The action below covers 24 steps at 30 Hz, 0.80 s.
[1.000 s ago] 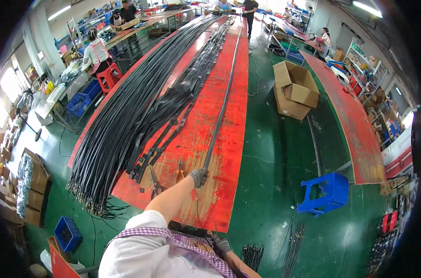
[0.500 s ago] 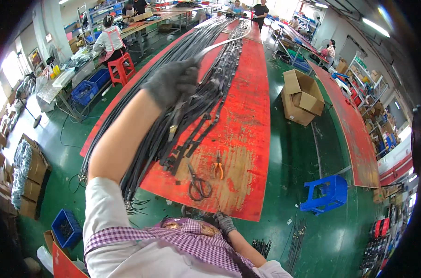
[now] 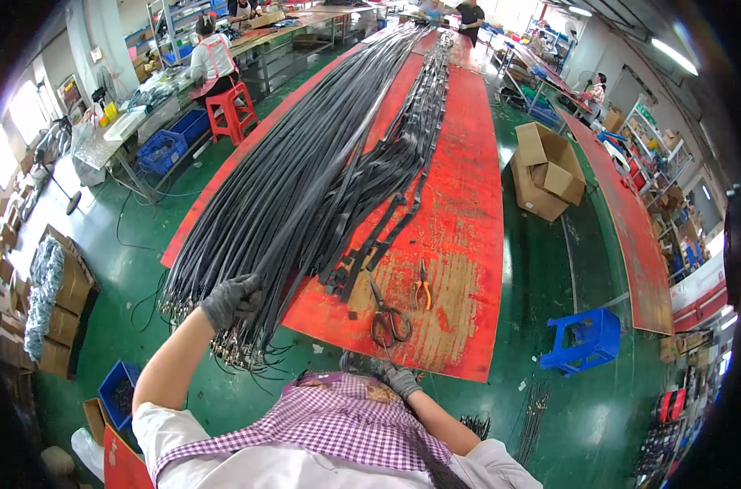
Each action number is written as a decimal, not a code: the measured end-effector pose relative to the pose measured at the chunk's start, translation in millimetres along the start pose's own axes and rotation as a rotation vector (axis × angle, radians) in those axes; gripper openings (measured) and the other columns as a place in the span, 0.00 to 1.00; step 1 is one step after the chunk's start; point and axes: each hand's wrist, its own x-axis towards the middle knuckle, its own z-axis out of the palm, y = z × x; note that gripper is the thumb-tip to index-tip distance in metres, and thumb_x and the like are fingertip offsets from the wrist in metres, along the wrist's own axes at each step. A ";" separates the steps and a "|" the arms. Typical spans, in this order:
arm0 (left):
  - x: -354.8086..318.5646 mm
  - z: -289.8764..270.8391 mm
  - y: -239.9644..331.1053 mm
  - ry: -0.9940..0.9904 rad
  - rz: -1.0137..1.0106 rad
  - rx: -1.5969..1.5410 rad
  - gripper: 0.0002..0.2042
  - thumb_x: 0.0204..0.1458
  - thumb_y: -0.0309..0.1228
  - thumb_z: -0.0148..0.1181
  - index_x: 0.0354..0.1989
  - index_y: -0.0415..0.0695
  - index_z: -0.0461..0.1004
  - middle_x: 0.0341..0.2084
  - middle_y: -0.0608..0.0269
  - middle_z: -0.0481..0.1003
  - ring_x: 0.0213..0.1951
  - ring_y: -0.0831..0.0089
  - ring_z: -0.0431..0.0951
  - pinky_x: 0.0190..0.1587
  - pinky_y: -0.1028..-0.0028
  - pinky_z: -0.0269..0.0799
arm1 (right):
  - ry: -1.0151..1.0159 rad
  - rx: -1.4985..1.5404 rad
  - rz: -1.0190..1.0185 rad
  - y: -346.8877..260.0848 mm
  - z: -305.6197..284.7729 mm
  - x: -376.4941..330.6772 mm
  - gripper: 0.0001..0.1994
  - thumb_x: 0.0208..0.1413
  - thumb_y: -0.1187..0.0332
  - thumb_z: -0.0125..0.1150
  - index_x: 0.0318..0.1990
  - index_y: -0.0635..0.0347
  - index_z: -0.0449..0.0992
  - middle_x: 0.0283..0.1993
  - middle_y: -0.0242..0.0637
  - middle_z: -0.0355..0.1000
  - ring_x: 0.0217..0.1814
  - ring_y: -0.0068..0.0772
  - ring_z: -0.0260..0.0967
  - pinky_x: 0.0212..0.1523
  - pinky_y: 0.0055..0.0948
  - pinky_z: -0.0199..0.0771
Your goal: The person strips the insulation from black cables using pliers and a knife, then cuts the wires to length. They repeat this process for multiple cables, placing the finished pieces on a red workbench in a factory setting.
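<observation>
Long black cables lie side by side down the left of the red bench, their tips hanging over the near end. The gloved left hand is on them near those tips, fingers curled; I can't tell whether it pinches a strand. The right hand, also gloved, is low by the bench's near edge, its grip unclear to me. Scissors and orange-handled pliers lie between, on the bench; a blue stool stands off to the right.
</observation>
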 end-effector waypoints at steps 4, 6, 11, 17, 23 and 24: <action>83.8 -180.3 -95.3 0.336 -0.042 0.413 0.11 0.49 0.37 0.47 0.39 0.48 0.65 0.17 0.69 0.64 0.14 0.80 0.60 0.13 0.79 0.55 | -0.025 0.064 0.067 -11.0 16.2 6.0 0.22 0.52 0.53 0.34 0.44 0.60 0.64 0.44 0.52 0.62 0.49 0.48 0.58 0.47 0.36 0.58; 111.0 -194.6 -121.2 0.456 -0.026 0.546 0.16 0.47 0.37 0.50 0.44 0.46 0.63 0.25 0.69 0.69 0.20 0.80 0.66 0.19 0.75 0.64 | -0.042 0.132 0.145 -7.6 6.9 -2.6 0.22 0.51 0.53 0.34 0.44 0.59 0.64 0.44 0.52 0.62 0.49 0.48 0.57 0.47 0.35 0.58; 103.6 -165.2 -159.4 0.335 -0.131 0.420 0.07 0.48 0.34 0.49 0.32 0.46 0.67 0.17 0.69 0.67 0.18 0.77 0.66 0.20 0.76 0.64 | -0.014 0.093 0.205 46.2 25.4 -11.3 0.20 0.50 0.53 0.37 0.40 0.59 0.67 0.41 0.50 0.65 0.47 0.46 0.59 0.46 0.34 0.58; 78.9 -196.5 -191.3 0.261 -0.147 0.042 0.04 0.45 0.33 0.52 0.24 0.48 0.66 0.13 0.69 0.66 0.14 0.77 0.64 0.15 0.77 0.59 | 0.113 0.153 0.195 34.8 33.5 -13.9 0.19 0.51 0.56 0.40 0.24 0.60 0.72 0.19 0.35 0.67 0.21 0.28 0.62 0.27 0.27 0.62; 28.0 -149.0 -194.0 0.408 -0.178 0.093 0.06 0.45 0.31 0.51 0.32 0.47 0.67 0.17 0.67 0.68 0.21 0.77 0.67 0.24 0.77 0.63 | -0.029 0.111 0.219 11.9 28.2 -10.9 0.19 0.52 0.55 0.36 0.28 0.57 0.71 0.26 0.44 0.68 0.31 0.46 0.64 0.34 0.36 0.63; 23.6 -146.6 -194.3 0.437 -0.188 0.116 0.09 0.46 0.31 0.50 0.35 0.46 0.68 0.19 0.67 0.69 0.24 0.77 0.68 0.28 0.78 0.66 | -0.073 0.087 0.221 5.7 25.8 -8.2 0.18 0.52 0.56 0.36 0.28 0.57 0.71 0.27 0.44 0.68 0.31 0.45 0.64 0.33 0.36 0.63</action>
